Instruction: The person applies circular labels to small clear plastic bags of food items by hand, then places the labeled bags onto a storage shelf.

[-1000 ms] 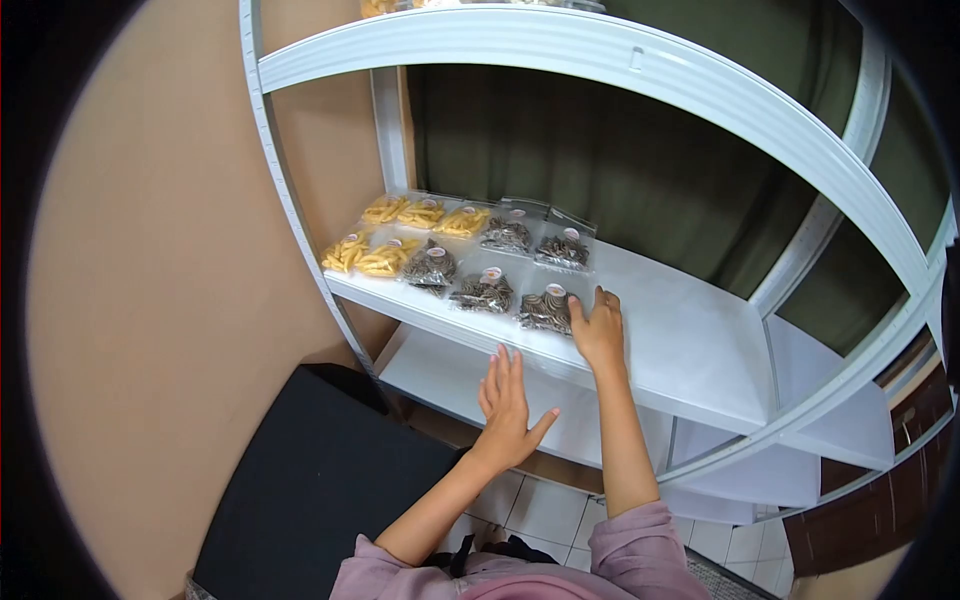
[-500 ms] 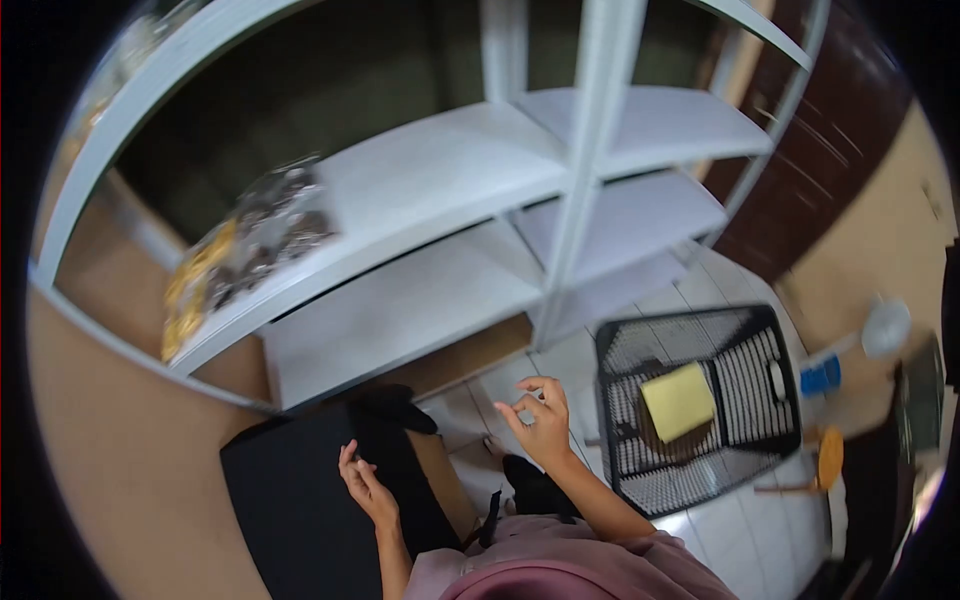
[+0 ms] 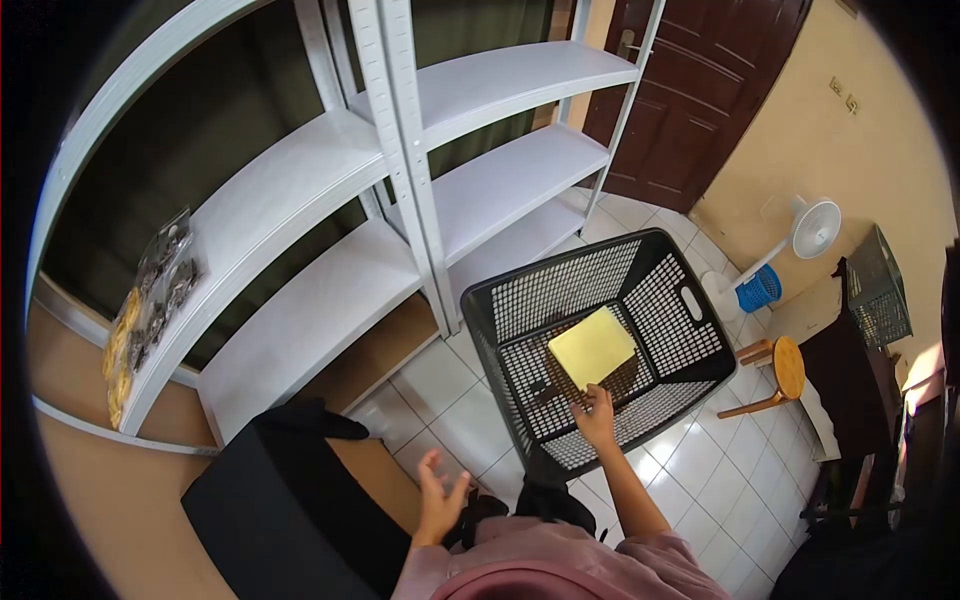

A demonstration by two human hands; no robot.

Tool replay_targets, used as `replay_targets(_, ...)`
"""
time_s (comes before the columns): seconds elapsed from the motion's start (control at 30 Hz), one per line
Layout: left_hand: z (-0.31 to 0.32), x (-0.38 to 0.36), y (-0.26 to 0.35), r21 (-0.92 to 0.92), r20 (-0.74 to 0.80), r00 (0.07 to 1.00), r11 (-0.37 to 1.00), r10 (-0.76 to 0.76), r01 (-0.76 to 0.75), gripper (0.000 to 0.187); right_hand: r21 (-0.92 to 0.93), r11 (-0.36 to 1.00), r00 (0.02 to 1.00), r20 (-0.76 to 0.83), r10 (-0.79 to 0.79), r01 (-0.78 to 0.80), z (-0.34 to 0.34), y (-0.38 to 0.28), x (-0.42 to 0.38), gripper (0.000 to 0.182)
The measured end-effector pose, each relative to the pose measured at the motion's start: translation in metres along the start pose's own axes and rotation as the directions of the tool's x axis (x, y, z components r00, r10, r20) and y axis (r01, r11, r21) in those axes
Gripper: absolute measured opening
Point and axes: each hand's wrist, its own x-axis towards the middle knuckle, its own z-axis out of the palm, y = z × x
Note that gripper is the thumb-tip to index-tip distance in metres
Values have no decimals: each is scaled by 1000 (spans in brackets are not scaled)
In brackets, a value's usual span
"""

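A large black plastic basket point(image 3: 512, 408) with mesh sides stands on the floor before me. In it lies a flat yellow, square-cornered packet point(image 3: 592, 347), on top of something brown point(image 3: 624, 384). My right hand point(image 3: 597, 420) is over the near side of the basket, thumb and fingers apart, its fingertips overlapping the packet's lower edge in this view. Empty and with fingers spread, my left hand point(image 3: 440, 497) hovers in front of my body, beside a black-covered box point(image 3: 290, 500).
White metal shelves point(image 3: 290, 185) run along the left, with clear bags of brown and yellow items point(image 3: 150, 310) on one board. To the right are a wooden stool point(image 3: 788, 368), a blue bin point(image 3: 759, 288) and a white fan point(image 3: 815, 228). A brown door point(image 3: 690, 90) stands beyond.
My view has turned right and the basket now sits nearer the middle. The right hand has gone from beside the basket to over it, by the yellow packet. My left hand stays empty.
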Motion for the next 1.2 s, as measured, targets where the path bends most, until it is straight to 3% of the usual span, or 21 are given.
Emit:
replay_targets(0.03,16,-5,0,45,72,997,999,-28,25,59,131,930,939,73,337,-344,5,28,17,50)
replay_targets(0.07,31,-8,-3,92,140,988,995,-59,47,64,226,731,765,189,616,-644,7,50,35,53)
replay_targets(0.1,47,-10,-14,155,175,984,987,22,-50,68,219,612,651,263,712,-759,4,64,57,60)
replay_targets(0.17,78,-15,-29,170,164,986,984,17,-45,72,56,618,616,195,763,-784,18,113,86,65)
replay_targets(0.2,91,-15,-28,167,160,987,985,7,-34,72,-124,761,754,109,648,-636,22,134,90,60)
replay_targets(0.23,105,-17,-24,134,117,992,990,-47,31,74,-141,759,751,116,650,-635,25,157,97,60)
replay_targets(0.27,120,-18,-25,100,74,991,990,-107,100,77,-209,709,672,229,705,-673,30,179,101,61)
replay_targets(0.3,130,-21,-45,163,70,997,986,-40,29,78,-275,664,581,328,744,-695,34,198,111,61)
replay_targets(0.37,148,-20,-45,96,38,970,967,-239,234,77,-134,374,314,335,889,-917,48,222,116,57)
replay_targets(0.43,160,-10,-19,116,-29,956,949,-291,292,69,56,136,147,283,948,-989,63,242,122,60)
replay_targets(0.47,164,-6,-13,132,-83,935,927,-344,352,61,196,90,140,258,956,-977,73,255,121,59)
replay_targets(0.5,166,-3,-23,140,-97,931,921,-353,364,61,182,82,130,270,954,-980,79,262,123,59)
replay_targets(0.6,162,-10,-61,107,-151,964,966,-217,234,58,600,-119,89,305,948,-791,86,269,127,59)
replay_targets(0.73,157,-15,-67,213,-131,961,940,-243,267,59,568,-83,50,215,975,-819,99,278,138,64)
replay_targets(0.8,159,-13,-62,188,-119,968,953,-220,239,61,499,-130,-54,164,985,-857,103,278,146,62)
replay_targets(0.93,162,-13,-54,90,-105,970,969,-221,231,63,491,-151,-44,222,974,-858,103,271,158,60)
replay_targets(1.0,165,-12,-45,174,-106,964,950,-243,259,64,701,-260,41,381,923,-665,101,268,156,54)
replay_targets(1.03,166,-12,-44,179,-105,964,949,-243,258,64,701,-265,38,384,922,-662,102,269,156,54)
replay_targets(1.1,167,-14,-44,178,-118,961,947,-248,266,64,749,-284,171,466,868,-599,102,272,156,49)
replay_targets(1.13,164,-15,-48,181,-114,962,946,-250,268,64,751,-286,168,464,870,-596,101,270,161,49)
replay_targets(1.2,161,-16,-55,294,-88,985,941,-150,169,65,528,-238,26,445,895,-815,102,269,176,46)
